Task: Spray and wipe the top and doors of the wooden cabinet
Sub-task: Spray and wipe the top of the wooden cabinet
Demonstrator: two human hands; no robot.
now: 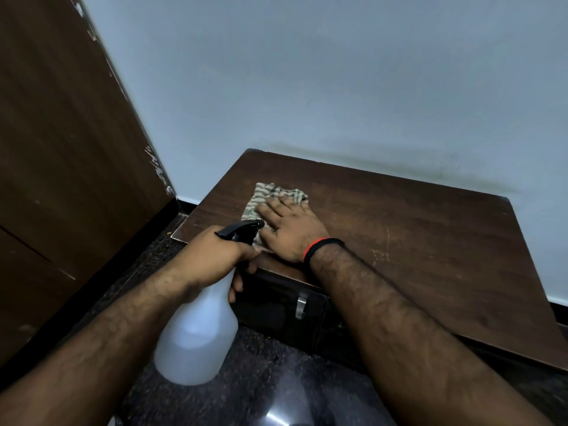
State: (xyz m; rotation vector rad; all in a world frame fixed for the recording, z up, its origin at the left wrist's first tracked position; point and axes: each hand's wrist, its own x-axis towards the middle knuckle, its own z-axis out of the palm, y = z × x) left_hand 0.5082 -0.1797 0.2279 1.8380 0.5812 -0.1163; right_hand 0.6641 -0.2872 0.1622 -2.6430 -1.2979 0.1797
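your cloth [270,196], at 12 o'clock of the white bottle [196,339] with its black nozzle [241,229], is green-and-cream striped; cabinet [415,229] dark brown, wall [307,72] pale blue, wristband [322,245] red-black.

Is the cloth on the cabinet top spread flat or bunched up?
Mostly flat: the cloth lies on the cabinet top, with the right hand pressing it.

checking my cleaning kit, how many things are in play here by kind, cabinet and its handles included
spray bottle: 1, in the left hand
cloth: 1, under the right hand
wooden cabinet: 1
door handle: 1 visible
total: 4
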